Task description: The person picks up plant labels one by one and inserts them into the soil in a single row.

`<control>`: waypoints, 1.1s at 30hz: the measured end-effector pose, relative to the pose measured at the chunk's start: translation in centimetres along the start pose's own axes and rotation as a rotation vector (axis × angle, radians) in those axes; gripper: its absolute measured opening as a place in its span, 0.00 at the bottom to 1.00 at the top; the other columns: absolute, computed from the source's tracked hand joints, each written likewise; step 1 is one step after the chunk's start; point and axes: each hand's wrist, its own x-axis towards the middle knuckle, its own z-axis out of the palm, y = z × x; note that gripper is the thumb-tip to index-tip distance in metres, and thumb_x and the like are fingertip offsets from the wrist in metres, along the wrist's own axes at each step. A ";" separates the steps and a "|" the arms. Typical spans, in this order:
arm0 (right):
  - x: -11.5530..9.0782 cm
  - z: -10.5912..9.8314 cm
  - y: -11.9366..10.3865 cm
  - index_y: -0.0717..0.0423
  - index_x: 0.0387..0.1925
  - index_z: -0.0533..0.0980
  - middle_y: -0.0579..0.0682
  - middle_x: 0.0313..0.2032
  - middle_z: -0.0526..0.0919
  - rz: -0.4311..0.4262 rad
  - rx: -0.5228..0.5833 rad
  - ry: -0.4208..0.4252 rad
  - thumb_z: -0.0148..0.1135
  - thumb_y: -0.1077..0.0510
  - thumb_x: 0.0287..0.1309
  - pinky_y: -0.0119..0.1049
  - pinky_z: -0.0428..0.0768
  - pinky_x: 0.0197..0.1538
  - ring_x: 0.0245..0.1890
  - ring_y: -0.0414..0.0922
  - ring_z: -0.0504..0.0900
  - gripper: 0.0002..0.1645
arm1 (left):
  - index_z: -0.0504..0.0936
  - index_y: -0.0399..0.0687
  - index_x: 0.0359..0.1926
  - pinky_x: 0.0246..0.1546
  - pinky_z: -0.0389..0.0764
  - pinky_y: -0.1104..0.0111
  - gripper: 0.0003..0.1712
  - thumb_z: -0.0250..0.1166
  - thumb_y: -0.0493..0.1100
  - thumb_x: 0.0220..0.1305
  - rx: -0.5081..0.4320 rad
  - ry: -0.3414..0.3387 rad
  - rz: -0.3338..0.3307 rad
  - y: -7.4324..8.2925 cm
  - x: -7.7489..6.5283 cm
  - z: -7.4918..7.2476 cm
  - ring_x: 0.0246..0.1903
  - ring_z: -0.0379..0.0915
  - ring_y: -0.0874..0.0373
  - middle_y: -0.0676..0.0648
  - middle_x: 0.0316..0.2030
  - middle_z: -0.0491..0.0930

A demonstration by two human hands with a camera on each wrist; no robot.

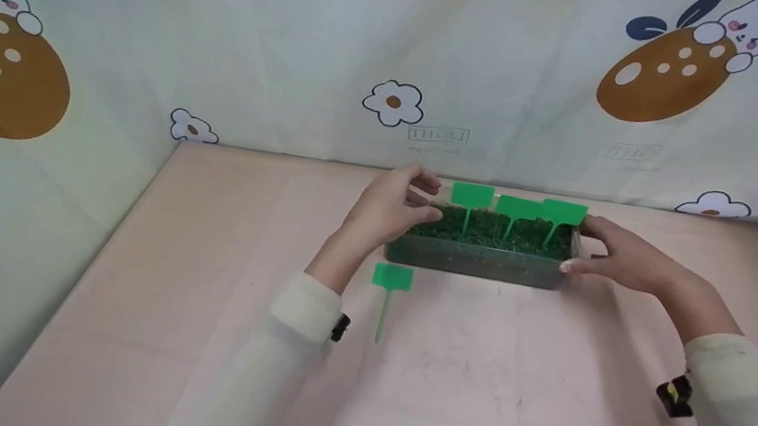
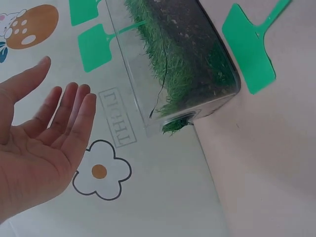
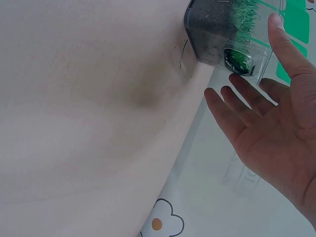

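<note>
A clear plastic box (image 1: 473, 263) holds dark soil and green artificial grass (image 1: 439, 226). Three green plant labels (image 1: 472, 195) stand in the grass, from the middle to the right end. My left hand (image 1: 391, 204) is raised at the box's left end; in the left wrist view its fingers are spread apart from the box and hold nothing. At the right end is my right hand (image 1: 631, 258), with loosely extended fingers beside the wall; whether the fingertips touch it I cannot tell. Another green plant label (image 1: 392, 277) lies flat on the table in front of the box.
The pale pink table (image 1: 222, 310) ends at a back wall covered by a printed cloth (image 1: 299, 43) with rabbits and flowers. Each sleeve has a small black device (image 1: 676, 396) at the cuff. Side cloth walls rise left and right.
</note>
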 end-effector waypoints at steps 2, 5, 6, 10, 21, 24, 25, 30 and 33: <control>0.0 0.0 0.0 0.56 0.77 0.52 0.64 0.76 0.55 0.000 0.003 -0.003 0.69 0.47 0.61 0.69 0.61 0.69 0.75 0.67 0.54 0.52 | 0.78 0.47 0.56 0.56 0.81 0.64 0.19 0.68 0.40 0.65 0.007 -0.019 0.007 -0.1 -0.5 -0.1 0.55 0.80 0.55 0.48 0.54 0.80; 0.0 0.0 -0.1 0.56 0.77 0.51 0.64 0.76 0.54 0.010 0.012 -0.008 0.69 0.46 0.61 0.68 0.62 0.69 0.75 0.68 0.53 0.53 | 0.78 0.48 0.55 0.55 0.81 0.65 0.18 0.69 0.40 0.65 0.033 -0.051 0.017 -0.3 -1.1 0.0 0.54 0.81 0.55 0.47 0.54 0.80; 0.0 0.0 -0.1 0.55 0.77 0.51 0.64 0.76 0.54 0.014 0.012 -0.008 0.69 0.46 0.61 0.68 0.62 0.69 0.75 0.68 0.53 0.53 | 0.78 0.48 0.54 0.55 0.81 0.65 0.18 0.69 0.40 0.65 0.044 -0.062 0.024 -0.4 -1.3 0.1 0.54 0.81 0.55 0.47 0.54 0.80; -0.1 0.0 0.0 0.55 0.77 0.51 0.64 0.76 0.54 0.015 0.020 -0.009 0.69 0.47 0.61 0.68 0.62 0.69 0.75 0.67 0.53 0.53 | 0.79 0.48 0.54 0.55 0.81 0.64 0.18 0.69 0.40 0.65 0.079 -0.104 0.030 -0.7 -1.9 0.3 0.53 0.80 0.55 0.48 0.54 0.80; 0.1 -0.1 0.0 0.54 0.77 0.51 0.63 0.76 0.55 0.022 -0.001 -0.005 0.69 0.47 0.61 0.70 0.57 0.70 0.75 0.67 0.53 0.53 | 0.80 0.44 0.55 0.55 0.81 0.60 0.17 0.68 0.41 0.66 0.116 -0.190 0.024 -2.3 -3.2 1.0 0.51 0.81 0.53 0.44 0.52 0.83; 0.1 0.0 0.0 0.54 0.78 0.50 0.63 0.76 0.55 0.023 0.000 -0.006 0.69 0.47 0.61 0.70 0.57 0.70 0.75 0.67 0.53 0.53 | 0.80 0.43 0.54 0.55 0.80 0.59 0.17 0.68 0.40 0.66 0.118 -0.199 0.019 -2.9 -3.4 1.2 0.51 0.81 0.52 0.43 0.51 0.83; 0.1 0.0 0.0 0.54 0.78 0.50 0.63 0.76 0.55 0.024 0.000 -0.006 0.69 0.47 0.61 0.69 0.57 0.70 0.75 0.67 0.53 0.53 | 0.80 0.43 0.54 0.54 0.80 0.59 0.17 0.68 0.40 0.66 0.120 -0.201 0.015 -3.1 -3.5 1.2 0.50 0.81 0.52 0.43 0.51 0.83; 0.0 0.0 -0.1 0.54 0.77 0.51 0.63 0.76 0.55 0.011 0.007 -0.006 0.69 0.47 0.61 0.69 0.58 0.70 0.75 0.67 0.53 0.53 | 0.81 0.43 0.54 0.55 0.80 0.58 0.17 0.68 0.41 0.66 0.140 -0.215 -0.022 -4.2 -3.8 1.5 0.52 0.80 0.51 0.44 0.51 0.83; 0.0 0.0 -0.1 0.55 0.77 0.52 0.64 0.75 0.56 -0.003 0.012 -0.004 0.69 0.47 0.61 0.69 0.57 0.70 0.75 0.67 0.54 0.52 | 0.81 0.43 0.54 0.56 0.79 0.58 0.17 0.68 0.41 0.65 0.156 -0.215 -0.051 -4.7 -4.1 1.6 0.53 0.79 0.50 0.45 0.51 0.83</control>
